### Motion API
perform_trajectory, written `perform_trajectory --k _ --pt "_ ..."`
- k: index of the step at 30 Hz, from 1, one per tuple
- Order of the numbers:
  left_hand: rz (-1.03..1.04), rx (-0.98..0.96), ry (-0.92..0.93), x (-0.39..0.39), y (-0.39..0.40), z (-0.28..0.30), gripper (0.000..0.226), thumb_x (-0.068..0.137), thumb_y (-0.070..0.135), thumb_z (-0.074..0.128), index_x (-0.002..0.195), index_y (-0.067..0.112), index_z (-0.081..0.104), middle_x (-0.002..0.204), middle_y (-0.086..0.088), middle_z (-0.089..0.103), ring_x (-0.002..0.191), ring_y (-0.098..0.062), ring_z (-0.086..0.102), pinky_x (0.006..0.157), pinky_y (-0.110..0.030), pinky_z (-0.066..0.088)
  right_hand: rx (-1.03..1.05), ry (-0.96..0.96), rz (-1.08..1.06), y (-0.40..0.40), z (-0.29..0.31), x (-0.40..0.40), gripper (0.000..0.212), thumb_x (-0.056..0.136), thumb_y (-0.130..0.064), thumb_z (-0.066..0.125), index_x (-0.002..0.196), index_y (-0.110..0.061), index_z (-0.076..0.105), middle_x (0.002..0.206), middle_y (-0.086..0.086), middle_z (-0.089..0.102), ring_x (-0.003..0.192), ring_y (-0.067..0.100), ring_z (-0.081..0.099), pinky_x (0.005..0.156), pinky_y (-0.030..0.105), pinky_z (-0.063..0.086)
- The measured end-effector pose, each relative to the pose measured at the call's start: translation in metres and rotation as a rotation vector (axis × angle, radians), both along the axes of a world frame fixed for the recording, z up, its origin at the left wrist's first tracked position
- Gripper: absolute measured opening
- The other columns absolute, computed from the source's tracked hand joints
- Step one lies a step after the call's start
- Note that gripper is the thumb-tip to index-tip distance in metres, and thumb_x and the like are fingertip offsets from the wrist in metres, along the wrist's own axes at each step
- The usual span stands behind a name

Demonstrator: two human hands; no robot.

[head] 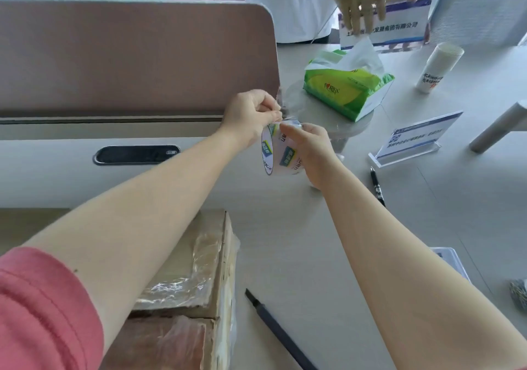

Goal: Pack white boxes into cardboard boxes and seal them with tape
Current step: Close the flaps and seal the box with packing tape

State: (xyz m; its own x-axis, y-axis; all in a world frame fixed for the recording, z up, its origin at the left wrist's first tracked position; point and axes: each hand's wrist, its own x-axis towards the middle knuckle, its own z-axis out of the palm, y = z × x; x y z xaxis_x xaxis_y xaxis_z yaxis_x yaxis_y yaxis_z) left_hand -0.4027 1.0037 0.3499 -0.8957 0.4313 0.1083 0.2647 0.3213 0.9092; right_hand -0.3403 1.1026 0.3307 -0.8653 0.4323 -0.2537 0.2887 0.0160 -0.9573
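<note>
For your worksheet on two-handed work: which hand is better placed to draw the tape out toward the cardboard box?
Probably the left hand: its fingertips already pinch the loose end at the top of the tape roll. The right hand cups the roll, and the cardboard box lies on the left.

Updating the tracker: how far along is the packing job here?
Done: the cardboard box near the left arm is closed, with clear tape across its top. In hand: the right hand holds the tape roll while the left hand picks at its end. Left: can't tell; no white boxes in view.
</note>
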Motion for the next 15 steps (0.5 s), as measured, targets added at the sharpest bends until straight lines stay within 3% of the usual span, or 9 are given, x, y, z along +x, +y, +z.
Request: perform_trajectory --k 2,6,9,12,15 --pt "0.066 0.041 -0.027 0.005 -0.018 0.006 0.025 0.082 0.002 0.066 0.068 0.020 0.056 0.070 0.004 0.058 0.068 -0.007 0.058 0.067 -0.012 0.046 0.066 0.012 0.038 -0.014 0.012 0.002 0.021 0.088 -0.020 0.057 0.069 -0.014 0.051 0.067 0.001 0.051 0.057 0.015 0.046 0.048 0.019 0.036" --pt "0.187 0.138 -0.096 0.019 -0.060 0.017 0.010 0.081 0.004 0.067 0.085 0.011 0.060 0.075 0.005 0.058 0.075 -0.009 0.056 0.067 -0.005 0.044 0.145 0.041 0.119 -0.050 0.030 0.003 0.019 0.088 -0.018 0.057 0.070 -0.012 0.052 0.069 0.002 0.052 0.057 0.014 0.046 0.044 0.017 0.038" --pt "0.254 0.251 -0.128 0.030 -0.095 0.028 0.015 0.084 0.003 0.063 0.087 0.018 0.062 0.080 0.002 0.062 0.079 -0.011 0.059 0.071 -0.008 0.046 0.227 0.065 0.196 -0.080 0.041 0.002 0.017 0.087 -0.016 0.058 0.074 -0.010 0.050 0.073 0.005 0.050 0.061 0.017 0.045 0.051 0.023 0.035" --pt "0.272 0.282 -0.116 0.039 -0.131 0.038 0.025 0.087 0.007 0.060 0.110 0.015 0.063 0.086 0.001 0.063 0.084 -0.011 0.061 0.075 -0.008 0.046 0.338 0.121 0.278 -0.111 0.051 0.001 0.012 0.086 -0.013 0.058 0.079 -0.007 0.051 0.074 0.008 0.051 0.069 0.019 0.046 0.061 0.027 0.037" --pt "0.306 0.318 -0.163 0.047 -0.165 0.044 0.007 0.087 0.011 0.060 0.085 0.017 0.058 0.090 -0.003 0.061 0.087 -0.013 0.058 0.065 -0.006 0.044 0.458 0.158 0.337 -0.140 0.062 0.002 0.020 0.087 -0.014 0.057 0.069 -0.014 0.047 0.067 -0.005 0.048 0.061 0.010 0.046 0.054 0.019 0.038"
